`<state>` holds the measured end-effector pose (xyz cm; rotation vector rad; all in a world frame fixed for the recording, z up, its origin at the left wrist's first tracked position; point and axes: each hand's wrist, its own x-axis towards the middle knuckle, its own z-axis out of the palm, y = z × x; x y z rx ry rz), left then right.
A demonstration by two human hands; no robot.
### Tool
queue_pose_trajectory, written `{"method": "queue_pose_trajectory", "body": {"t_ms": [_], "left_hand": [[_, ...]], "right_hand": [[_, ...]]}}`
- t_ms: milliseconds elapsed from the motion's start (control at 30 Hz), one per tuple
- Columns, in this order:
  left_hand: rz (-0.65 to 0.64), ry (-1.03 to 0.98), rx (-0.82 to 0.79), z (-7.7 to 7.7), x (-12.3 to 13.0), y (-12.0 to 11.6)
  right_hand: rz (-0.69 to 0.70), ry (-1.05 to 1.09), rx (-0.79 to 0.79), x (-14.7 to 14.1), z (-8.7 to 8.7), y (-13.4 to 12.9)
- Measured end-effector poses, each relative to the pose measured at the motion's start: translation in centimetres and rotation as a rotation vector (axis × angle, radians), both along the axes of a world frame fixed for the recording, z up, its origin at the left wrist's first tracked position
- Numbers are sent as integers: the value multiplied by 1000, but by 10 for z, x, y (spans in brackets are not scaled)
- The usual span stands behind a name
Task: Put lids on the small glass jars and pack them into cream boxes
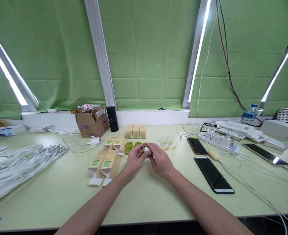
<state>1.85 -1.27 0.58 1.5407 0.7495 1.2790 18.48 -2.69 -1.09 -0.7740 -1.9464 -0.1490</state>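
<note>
Both of my hands meet over the middle of the table around a small round white piece with a dark yellow-green rim (147, 149). My left hand (134, 160) grips it from the left, thumb and fingers closed. From the other side my right hand (160, 160) closes its fingertips on the same piece. Much of it is hidden by the fingers. Just beyond my left hand sit several small olive-green trays (128, 148). Past my right hand is a group of small clear cups (168, 143) with yellow spots in them.
Kraft boxes with open flaps (109, 163) lie left of my hands; three closed boxes (136, 132) stand behind. Farther back are a cardboard carton (91, 125) and a black cylinder (112, 119). Phones (214, 174), cables and a power strip (218, 142) occupy the right; white strips (24, 166) the left.
</note>
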Motion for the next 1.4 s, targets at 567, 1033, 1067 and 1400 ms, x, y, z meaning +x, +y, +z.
{"method": "queue_pose_trajectory", "body": {"t_ms": [567,1033,1067,1400], "left_hand": [[17,27,31,1,-1,-2],[-53,-66,-68,3,-3,-2],[-37,-50,-63,3,-4,-2],[322,430,486,-4,-13,2]], "right_hand": [[33,105,-78,0,0,1],[71,414,-337,-2,-2,1],[75,468,-386,-2,0,1],[300,951,-815,-2,7,14]]}}
